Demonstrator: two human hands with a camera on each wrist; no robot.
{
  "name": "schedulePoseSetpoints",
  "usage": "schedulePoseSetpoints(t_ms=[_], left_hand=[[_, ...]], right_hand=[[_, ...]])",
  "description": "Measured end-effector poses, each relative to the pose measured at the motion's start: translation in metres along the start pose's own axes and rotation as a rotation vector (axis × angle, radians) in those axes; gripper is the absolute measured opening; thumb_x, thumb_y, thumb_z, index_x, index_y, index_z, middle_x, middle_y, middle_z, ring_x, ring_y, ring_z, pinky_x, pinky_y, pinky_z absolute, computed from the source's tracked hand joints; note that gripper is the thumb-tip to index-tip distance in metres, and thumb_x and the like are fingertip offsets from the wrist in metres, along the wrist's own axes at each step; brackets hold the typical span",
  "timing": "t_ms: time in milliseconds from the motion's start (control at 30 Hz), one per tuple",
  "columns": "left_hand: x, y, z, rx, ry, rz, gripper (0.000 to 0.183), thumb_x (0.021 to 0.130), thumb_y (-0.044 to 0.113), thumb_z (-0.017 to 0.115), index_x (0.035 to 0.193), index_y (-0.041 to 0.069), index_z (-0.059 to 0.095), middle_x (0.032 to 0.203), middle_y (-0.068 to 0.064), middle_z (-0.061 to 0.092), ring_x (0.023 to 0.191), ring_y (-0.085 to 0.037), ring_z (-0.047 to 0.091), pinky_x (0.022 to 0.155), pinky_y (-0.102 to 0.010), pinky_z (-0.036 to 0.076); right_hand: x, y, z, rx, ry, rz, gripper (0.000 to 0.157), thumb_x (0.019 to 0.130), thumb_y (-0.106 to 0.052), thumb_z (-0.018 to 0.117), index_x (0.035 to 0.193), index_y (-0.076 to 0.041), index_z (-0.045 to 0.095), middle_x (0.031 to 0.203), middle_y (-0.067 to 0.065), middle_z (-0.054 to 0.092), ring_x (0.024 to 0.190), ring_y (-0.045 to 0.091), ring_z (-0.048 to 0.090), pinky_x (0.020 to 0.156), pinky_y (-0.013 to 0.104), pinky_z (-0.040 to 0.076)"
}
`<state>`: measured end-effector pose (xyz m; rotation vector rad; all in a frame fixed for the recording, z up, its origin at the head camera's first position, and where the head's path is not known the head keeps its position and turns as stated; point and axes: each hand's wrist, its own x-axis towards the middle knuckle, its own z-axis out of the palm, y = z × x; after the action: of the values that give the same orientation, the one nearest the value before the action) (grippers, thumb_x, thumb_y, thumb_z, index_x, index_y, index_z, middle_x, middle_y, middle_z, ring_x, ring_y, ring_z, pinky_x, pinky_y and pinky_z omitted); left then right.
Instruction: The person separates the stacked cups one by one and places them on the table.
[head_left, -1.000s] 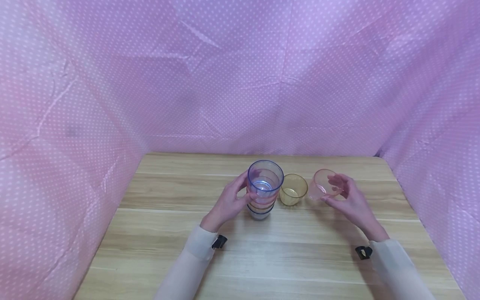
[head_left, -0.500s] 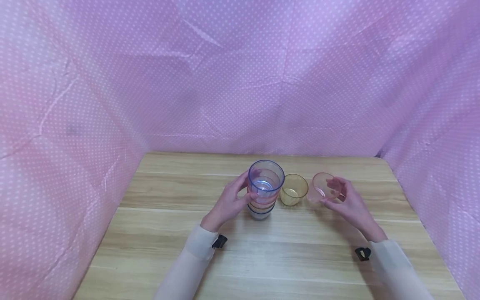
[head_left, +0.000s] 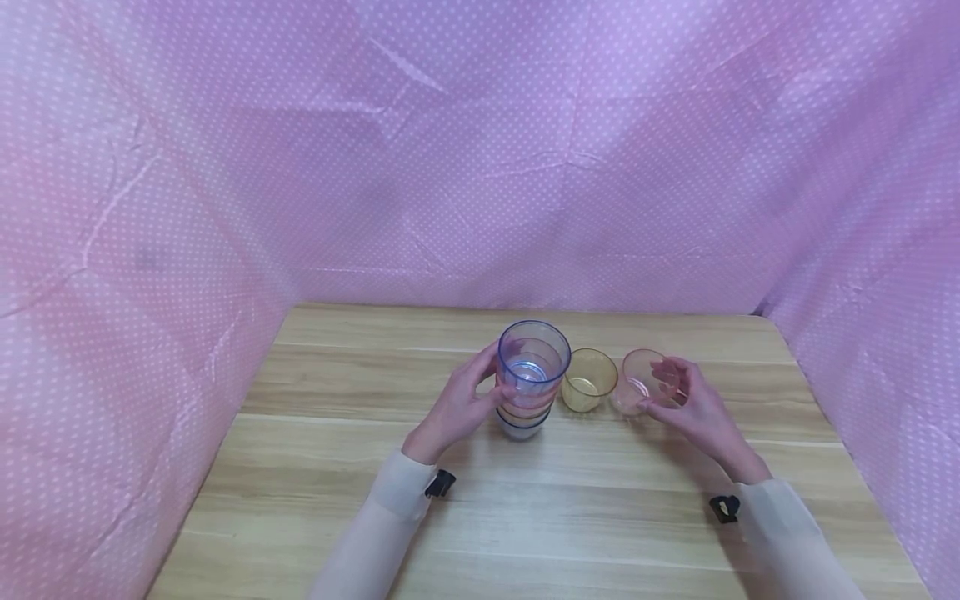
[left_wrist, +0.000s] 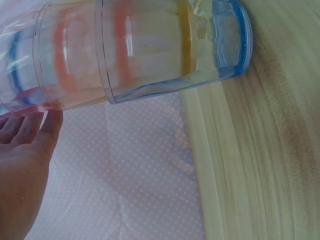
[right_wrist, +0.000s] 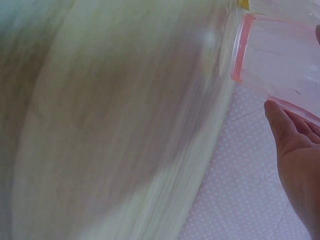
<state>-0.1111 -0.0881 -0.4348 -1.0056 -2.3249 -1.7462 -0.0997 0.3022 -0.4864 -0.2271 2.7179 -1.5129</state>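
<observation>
A tall stack of nested clear plastic cups [head_left: 534, 362] stands upright on the table, a blue-rimmed one on top. My left hand [head_left: 456, 408] grips its upper part, thumb on the near side and fingers behind. In the left wrist view the stack [left_wrist: 150, 47] shows a blue base at the table, then yellow, red and blue bands. Right of it, a yellow cup [head_left: 588, 385] stands mouth up. Beyond that, my right hand [head_left: 703, 410] holds a pink cup [head_left: 636, 385] by its right side. The pink cup's base [right_wrist: 242, 50] is close to the tabletop in the right wrist view.
The wood-grain table [head_left: 480, 533] has its back edge just beyond the cups. Pink polka-dot cloth [head_left: 480, 167] hangs behind it and along both sides. A black clip-like piece sits at each wrist, the left one [head_left: 439, 483] and the right one [head_left: 725, 508].
My right hand has brought the pink cup down and slightly left, nearer the table and the yellow cup. My left hand and the stack have kept their place.
</observation>
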Motion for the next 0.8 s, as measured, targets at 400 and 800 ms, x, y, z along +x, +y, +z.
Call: schedulePoseSetpoints(t_ms=[400,800], left_hand=[[0.0003,-0.0002,-0.0004,-0.003,-0.005,-0.015,0.085,0.098,0.066,0.053,0.156,0.005,0.042,0.153,-0.01,0.054,0.136,-0.028,0.055,0.115,-0.045,0.046],[-0.0008,-0.0023,0.0015,0.013,-0.004,-0.007,0.088,0.099,0.066,0.049,0.158,0.001,0.037,0.155,-0.013,0.051,0.139,-0.03,0.052,0.116,-0.047,0.044]], right_hand=[[0.0034,0.0078,0.0027,0.0,-0.017,-0.022,0.09,0.083,-0.012,0.088,0.149,0.011,0.031,0.147,0.032,0.049,0.129,0.049,0.053,0.095,0.004,0.044],[0.0013,0.0054,0.0024,-0.068,-0.019,-0.036,0.1,0.085,-0.019,0.088,0.156,0.009,0.023,0.148,0.031,0.049,0.13,0.049,0.052,0.104,0.016,0.047]])
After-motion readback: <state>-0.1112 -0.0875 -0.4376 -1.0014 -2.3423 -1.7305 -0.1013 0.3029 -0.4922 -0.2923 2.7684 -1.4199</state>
